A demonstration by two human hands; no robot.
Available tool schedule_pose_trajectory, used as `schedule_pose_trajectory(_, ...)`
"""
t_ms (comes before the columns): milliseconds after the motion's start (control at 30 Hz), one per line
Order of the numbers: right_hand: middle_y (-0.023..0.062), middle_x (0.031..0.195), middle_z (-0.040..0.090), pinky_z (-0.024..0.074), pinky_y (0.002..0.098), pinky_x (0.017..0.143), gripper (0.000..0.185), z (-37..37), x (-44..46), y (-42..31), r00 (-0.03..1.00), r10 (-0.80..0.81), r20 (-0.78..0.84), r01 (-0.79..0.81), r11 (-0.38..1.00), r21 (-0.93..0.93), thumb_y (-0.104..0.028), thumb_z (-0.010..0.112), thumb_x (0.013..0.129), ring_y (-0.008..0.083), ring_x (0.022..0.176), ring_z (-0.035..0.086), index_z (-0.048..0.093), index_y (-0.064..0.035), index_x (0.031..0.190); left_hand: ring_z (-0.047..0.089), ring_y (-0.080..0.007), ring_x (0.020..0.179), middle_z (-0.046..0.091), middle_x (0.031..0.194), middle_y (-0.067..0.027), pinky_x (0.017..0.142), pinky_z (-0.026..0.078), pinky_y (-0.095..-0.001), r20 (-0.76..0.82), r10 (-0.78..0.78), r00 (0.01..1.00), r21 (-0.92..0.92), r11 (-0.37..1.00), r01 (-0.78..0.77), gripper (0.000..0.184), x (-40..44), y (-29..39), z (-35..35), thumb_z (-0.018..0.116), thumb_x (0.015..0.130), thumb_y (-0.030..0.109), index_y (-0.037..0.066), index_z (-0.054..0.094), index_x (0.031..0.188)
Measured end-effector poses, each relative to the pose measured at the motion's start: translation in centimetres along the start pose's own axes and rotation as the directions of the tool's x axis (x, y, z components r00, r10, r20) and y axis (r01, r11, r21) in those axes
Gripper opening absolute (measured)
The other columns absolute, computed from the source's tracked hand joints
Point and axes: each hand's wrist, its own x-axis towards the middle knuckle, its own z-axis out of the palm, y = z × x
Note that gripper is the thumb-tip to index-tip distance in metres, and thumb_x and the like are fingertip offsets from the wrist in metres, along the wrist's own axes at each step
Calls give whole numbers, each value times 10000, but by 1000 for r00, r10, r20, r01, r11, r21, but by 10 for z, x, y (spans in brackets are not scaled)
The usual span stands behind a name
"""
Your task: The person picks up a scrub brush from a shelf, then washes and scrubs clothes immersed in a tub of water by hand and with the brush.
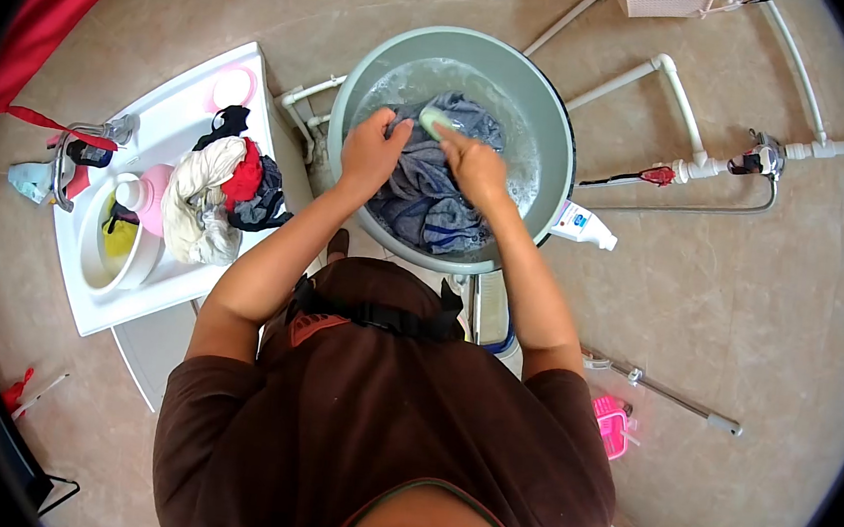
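Observation:
A large grey-green tub (356, 82) holds sudsy water and a wet grey-blue garment (428, 189) with darker stripes near its lower edge. My left hand (371, 154) is closed on the garment's left side, thumb and fingers pinching the cloth. In my right hand (475, 170) is a pale green oblong piece (438, 122), held against the upper part of the cloth. Whether it is a soap bar or a small brush, I cannot tell.
Left of the tub, a white sink (107, 311) bears a pile of clothes (203, 189), a pink bottle (152, 195), a white basin (91, 260) and a faucet (69, 172). A white bottle (586, 226) lies by the tub's right rim. White pipes (686, 111) run along the right.

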Motion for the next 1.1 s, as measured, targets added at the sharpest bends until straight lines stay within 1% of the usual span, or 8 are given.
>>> schedule_pose_trajectory(100, 168, 886, 671, 507, 452, 702, 325, 6, 1, 18, 993, 66, 96, -39, 963, -265, -355, 511, 934, 359, 820, 652, 583, -327, 1250, 448, -157, 536, 509, 596, -89, 518, 359, -322, 75, 70, 995, -3, 998, -70, 290, -5, -4, -1, 649, 840, 270, 2, 557, 780)
schedule_pose_trajectory(233, 144, 923, 685, 511, 427, 710, 311, -9, 16, 64, 980, 199, 20, -178, 913, -367, -361, 524, 930, 340, 830, 659, 602, -322, 1229, 622, -332, 660, 623, 698, -162, 582, 451, -425, 191, 95, 977, 227, 964, -138, 242, -15, 6, -5, 633, 821, 277, 41, 596, 860)
schedule_pose_trajectory(433, 133, 1009, 678, 506, 425, 762, 316, -42, -7, 15, 998, -24, -66, 40, 966, 254, -374, 456, 960, 337, 867, 653, 623, -283, 1212, 625, -384, 734, 646, 759, -172, 642, 482, -472, 287, 197, 937, 370, 880, -298, 228, -14, -16, 8, 637, 802, 267, 77, 607, 925)
schedule_pose_trajectory(500, 147, 982, 673, 502, 433, 745, 317, -22, -3, -4, 967, -223, -119, 249, 925, 288, -377, 466, 954, 343, 854, 650, 617, -284, 1218, 631, -366, 733, 660, 802, -157, 639, 492, -468, 356, 141, 924, 396, 873, -285, 198, -12, 1, 4, 627, 790, 251, 74, 620, 880)
schedule_pose_trajectory(633, 158, 877, 658, 517, 451, 660, 312, 13, 24, 42, 1000, -6, -25, -3, 932, -362, -393, 465, 947, 328, 766, 659, 615, -292, 1201, 625, -337, 672, 631, 723, -128, 582, 486, -457, 309, 264, 914, 313, 879, -359, 129, -23, 10, -10, 612, 760, 217, 89, 596, 756)
schedule_pose_trajectory(733, 163, 864, 665, 521, 458, 653, 313, 7, 33, 89, 984, 35, -173, -91, 940, -329, -417, 449, 949, 343, 770, 659, 605, -308, 1197, 617, -316, 638, 595, 670, -91, 554, 487, -431, 330, 513, 793, 193, 785, -588, 133, -32, 1, -10, 613, 741, 215, 90, 569, 728)
schedule_pose_trajectory(933, 230, 981, 656, 498, 480, 770, 570, -3, 27, 82, 922, 346, -175, -355, 935, -18, -556, 509, 877, 405, 875, 641, 497, -158, 1285, 620, -312, 690, 605, 748, -93, 598, 493, -435, 667, 411, 622, 240, 672, -701, 138, -29, -7, -5, 623, 768, 199, 82, 556, 795)
schedule_pose_trajectory(1100, 285, 1031, 632, 478, 452, 859, 748, 31, 31, 82, 897, 406, -177, -378, 910, 171, -557, 647, 774, 424, 998, 607, 463, -25, 1266, 621, -339, 726, 612, 785, -124, 631, 483, -454, 617, 338, 711, 313, 724, -615, 164, -25, -20, 7, 615, 807, 239, 92, 586, 874)
